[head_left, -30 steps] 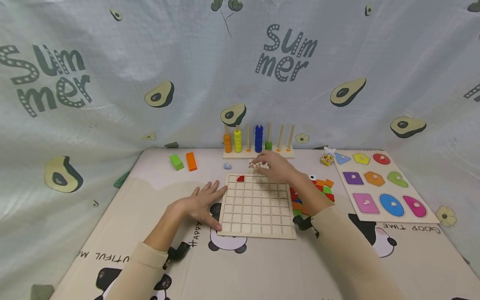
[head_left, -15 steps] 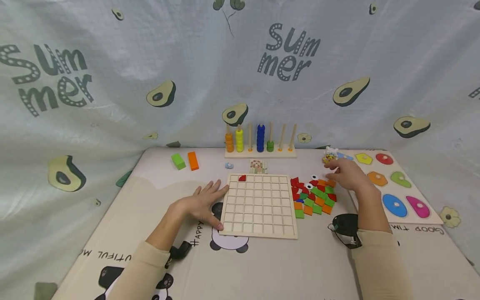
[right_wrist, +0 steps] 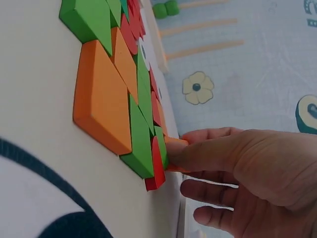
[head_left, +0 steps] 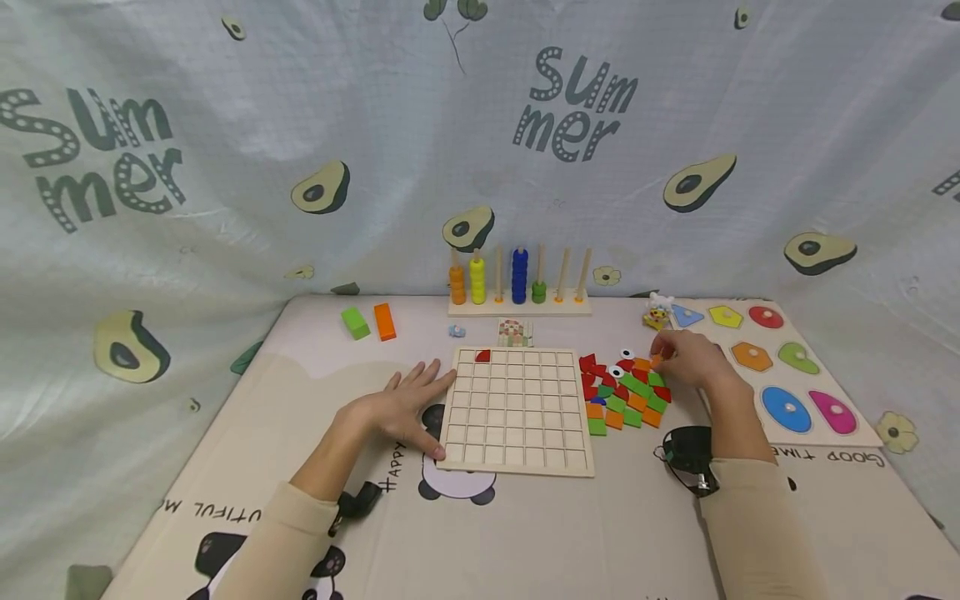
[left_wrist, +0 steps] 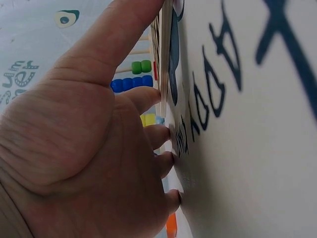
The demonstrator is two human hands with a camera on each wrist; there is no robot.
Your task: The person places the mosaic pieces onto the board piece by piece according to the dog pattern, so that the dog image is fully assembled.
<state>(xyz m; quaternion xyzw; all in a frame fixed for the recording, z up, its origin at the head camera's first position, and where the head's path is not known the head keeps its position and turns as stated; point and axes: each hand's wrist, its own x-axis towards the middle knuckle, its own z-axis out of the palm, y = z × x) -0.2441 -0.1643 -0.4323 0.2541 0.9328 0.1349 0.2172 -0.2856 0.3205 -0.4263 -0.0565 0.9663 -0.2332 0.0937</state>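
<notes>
A wooden grid board (head_left: 517, 412) lies flat, with one red quarter-round tile (head_left: 483, 356) in its top row. My left hand (head_left: 405, 410) has its fingers spread at the board's left side; the thumb and index finger touch that edge. Right of the board lies a pile of coloured tiles: green (right_wrist: 86, 22), orange (right_wrist: 101, 94), red and a few with eyes. At the pile's far right corner my right hand (head_left: 692, 360) pinches an orange tile (right_wrist: 177, 144) between thumb and index finger. Its other fingers are loosely bent.
A peg abacus (head_left: 519, 308) with coloured beads stands behind a small picture card (head_left: 515, 333). A shape puzzle board (head_left: 757, 392) and a small figurine (head_left: 657, 311) are at right. Green (head_left: 355, 323) and orange (head_left: 385, 322) blocks lie back left, a tiny blue figure (head_left: 456, 332) between.
My right hand has left the card area behind the board, gone right to the tile pile, and now pinches an orange tile. The left hand stays at the board's edge.
</notes>
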